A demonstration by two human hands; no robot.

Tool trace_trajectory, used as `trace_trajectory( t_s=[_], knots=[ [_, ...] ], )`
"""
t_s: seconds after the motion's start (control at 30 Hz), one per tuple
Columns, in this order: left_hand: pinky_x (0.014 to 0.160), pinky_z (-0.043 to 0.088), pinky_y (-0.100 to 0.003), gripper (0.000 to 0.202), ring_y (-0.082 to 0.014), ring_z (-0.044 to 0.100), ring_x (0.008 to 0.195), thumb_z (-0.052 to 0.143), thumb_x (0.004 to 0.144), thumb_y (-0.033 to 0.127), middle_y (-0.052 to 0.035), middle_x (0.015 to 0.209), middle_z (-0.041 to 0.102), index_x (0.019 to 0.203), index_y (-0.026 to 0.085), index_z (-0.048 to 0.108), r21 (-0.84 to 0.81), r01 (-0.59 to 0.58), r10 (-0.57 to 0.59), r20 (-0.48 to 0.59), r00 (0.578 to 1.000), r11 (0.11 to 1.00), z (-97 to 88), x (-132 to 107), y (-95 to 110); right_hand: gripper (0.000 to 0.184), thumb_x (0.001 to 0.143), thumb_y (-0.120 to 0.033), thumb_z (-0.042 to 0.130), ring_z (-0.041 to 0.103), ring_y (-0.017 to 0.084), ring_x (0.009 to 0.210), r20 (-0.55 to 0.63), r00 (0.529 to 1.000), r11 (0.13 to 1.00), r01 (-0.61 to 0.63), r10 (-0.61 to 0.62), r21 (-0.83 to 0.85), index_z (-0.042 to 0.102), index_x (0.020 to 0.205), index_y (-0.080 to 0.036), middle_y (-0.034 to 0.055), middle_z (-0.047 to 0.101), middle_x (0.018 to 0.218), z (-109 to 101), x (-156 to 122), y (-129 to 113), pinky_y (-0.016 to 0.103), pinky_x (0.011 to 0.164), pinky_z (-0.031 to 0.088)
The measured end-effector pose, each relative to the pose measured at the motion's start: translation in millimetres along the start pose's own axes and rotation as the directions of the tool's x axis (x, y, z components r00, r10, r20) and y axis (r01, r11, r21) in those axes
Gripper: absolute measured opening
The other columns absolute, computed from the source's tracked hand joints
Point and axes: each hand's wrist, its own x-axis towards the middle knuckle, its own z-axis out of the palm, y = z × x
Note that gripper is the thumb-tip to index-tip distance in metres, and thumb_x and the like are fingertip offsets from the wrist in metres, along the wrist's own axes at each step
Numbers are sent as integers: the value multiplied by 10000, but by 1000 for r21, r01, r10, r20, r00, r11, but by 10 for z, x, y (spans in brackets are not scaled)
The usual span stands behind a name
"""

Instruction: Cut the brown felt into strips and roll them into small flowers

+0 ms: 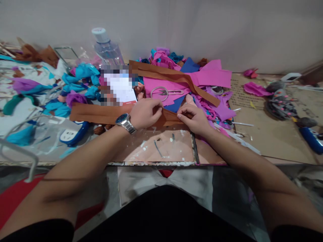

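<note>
A long brown strip of crepe-like paper [98, 113] lies across the front of the work table. My left hand [146, 113], with a watch on the wrist, pinches its upper edge with curled fingers. Toward the strip's right end, my right hand [193, 118] grips the same edge between thumb and fingers. The edge looks folded between the two hands. Just beyond them, small thread snips [174, 92] with a ring handle rest on pink paper [212, 75]. Another folded brown strip [161, 72] runs diagonally over the pink sheets.
A clear bottle [108, 52] with a white cap stands behind a phone [122, 88]. Blue and purple paper pieces [83, 72] crowd the left. A blue-and-white device [74, 132] sits near the left forearm. At right, a dark bundle [281, 106] lies on cardboard [267, 137].
</note>
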Motion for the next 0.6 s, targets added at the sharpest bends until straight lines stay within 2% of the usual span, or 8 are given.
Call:
trace_trajectory(
  t_s=[0.2, 0.3, 0.37, 0.43, 0.47, 0.53, 0.6],
  knots=[
    [793, 473, -414, 214, -272, 656, 828, 548, 938, 279, -92, 887, 766, 955, 200, 747, 66, 66, -60, -86, 994, 996, -43, 22, -56, 154, 951, -322, 701, 662, 214, 865, 15, 1000, 1000, 18, -18, 13, 666, 837, -224, 54, 722, 895, -26, -1, 28, 396, 858, 514],
    [812, 482, -416, 238, -275, 676, 854, 536, 913, 238, -87, 904, 762, 1027, 190, 741, 62, 64, -56, -126, 990, 996, -62, 12, -50, 148, 958, -296, 676, 655, 205, 861, 27, 999, 999, 38, -38, 22, 647, 835, -218, 55, 717, 911, -27, -1, 42, 378, 841, 507],
    [878, 495, -421, 323, -277, 700, 935, 523, 899, 216, -87, 1006, 782, 1145, 171, 727, 16, -9, 10, -109, 994, 1000, -61, -6, -12, 141, 968, -301, 665, 653, 200, 859, 38, 997, 998, 65, -66, 25, 652, 855, -217, 57, 715, 920, -11, -4, 40, 368, 831, 506],
    [937, 495, -424, 387, -281, 709, 1030, 530, 924, 259, -98, 1123, 790, 1253, 161, 707, -38, -141, 139, -46, 989, 989, -41, -27, 48, 146, 981, -315, 657, 659, 201, 871, 57, 993, 995, 97, -99, 28, 659, 874, -216, 60, 716, 931, 15, -9, 30, 369, 845, 511],
    [947, 492, -430, 383, -289, 708, 1048, 547, 954, 329, -106, 1146, 789, 1255, 163, 716, -42, -194, 194, -16, 981, 980, -25, -36, 80, 150, 988, -323, 654, 664, 202, 879, 73, 991, 993, 110, -112, 31, 664, 883, -216, 61, 719, 938, 29, -13, 24, 372, 855, 516],
    [873, 488, -409, 337, -271, 709, 941, 570, 978, 407, -82, 1032, 800, 1149, 190, 763, -43, -279, 282, 75, 957, 959, 14, -50, 136, 152, 998, -335, 654, 676, 204, 899, 114, 985, 992, 123, -127, 37, 677, 904, -218, 63, 728, 954, 52, -21, 11, 373, 869, 526],
    [811, 475, -388, 284, -250, 704, 874, 556, 989, 349, -67, 937, 795, 1050, 201, 790, -24, -281, 282, 108, 953, 959, 51, -56, 161, 148, 1001, -339, 666, 685, 202, 906, 145, 981, 992, 124, -128, 40, 697, 924, -217, 64, 736, 964, 64, -26, 4, 366, 863, 536]
  ],
)
